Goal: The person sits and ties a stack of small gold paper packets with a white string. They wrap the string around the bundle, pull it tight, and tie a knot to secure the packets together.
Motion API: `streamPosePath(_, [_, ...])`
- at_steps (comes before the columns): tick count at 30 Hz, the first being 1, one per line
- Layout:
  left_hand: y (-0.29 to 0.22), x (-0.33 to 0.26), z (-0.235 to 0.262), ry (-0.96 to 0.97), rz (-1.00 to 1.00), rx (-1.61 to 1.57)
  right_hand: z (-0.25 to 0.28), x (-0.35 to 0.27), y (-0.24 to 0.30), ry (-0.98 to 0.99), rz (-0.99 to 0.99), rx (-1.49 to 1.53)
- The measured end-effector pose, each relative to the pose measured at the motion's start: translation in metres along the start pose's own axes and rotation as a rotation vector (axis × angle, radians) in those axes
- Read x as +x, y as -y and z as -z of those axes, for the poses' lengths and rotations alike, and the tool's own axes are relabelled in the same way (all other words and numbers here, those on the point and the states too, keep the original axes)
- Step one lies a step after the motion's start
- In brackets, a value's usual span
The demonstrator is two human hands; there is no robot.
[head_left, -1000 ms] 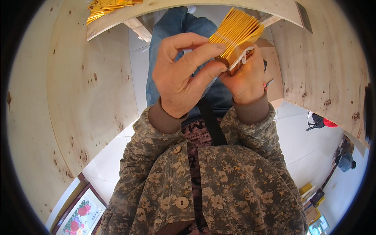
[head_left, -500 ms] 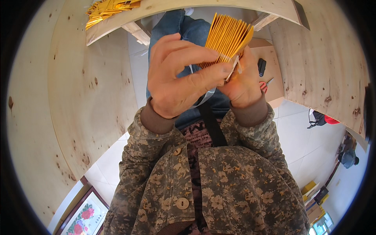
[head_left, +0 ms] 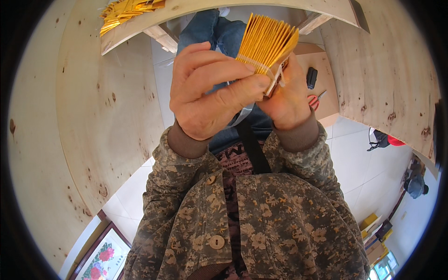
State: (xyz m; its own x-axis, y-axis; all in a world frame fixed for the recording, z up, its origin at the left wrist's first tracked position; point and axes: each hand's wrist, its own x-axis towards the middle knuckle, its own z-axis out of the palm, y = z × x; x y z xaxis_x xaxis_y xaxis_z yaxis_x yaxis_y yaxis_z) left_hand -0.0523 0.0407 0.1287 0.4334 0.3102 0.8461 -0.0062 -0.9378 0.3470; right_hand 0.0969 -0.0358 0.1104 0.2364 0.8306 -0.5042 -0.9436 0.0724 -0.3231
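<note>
glossy gold paper bundle [head_left: 268, 39], seemingly foil-faced

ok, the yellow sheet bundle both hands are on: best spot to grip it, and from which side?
Probably the banded lower end of the yellow sheet bundle, where a pale band cinches it. The sheets fan apart above, so only the tied end is compact. Come from the flat faces, pinching across the stack, as the left hand and right hand do.

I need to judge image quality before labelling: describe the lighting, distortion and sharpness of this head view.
Head view: even daylight, no harsh glare; soft shadow under the left hand. Strong fisheye: the plywood table edge bows, and a black rim rings the picture. The yellow paper bundle and right hand are sharp; things on the floor at the right rim are small and unclear.
</note>
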Motion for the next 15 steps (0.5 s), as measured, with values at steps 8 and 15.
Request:
streamPosePath(8, [0.006, -0.01, -0.022, -0.06, 0.558, -0.344, 0.003, 0.011, 0.003, -0.216, 0.634, -0.246])
streamPosePath(15, [-0.002, -0.008, -0.032, -0.078, 0.763, -0.557, 0.006, 0.012, 0.002, -0.232, 0.854, -0.411])
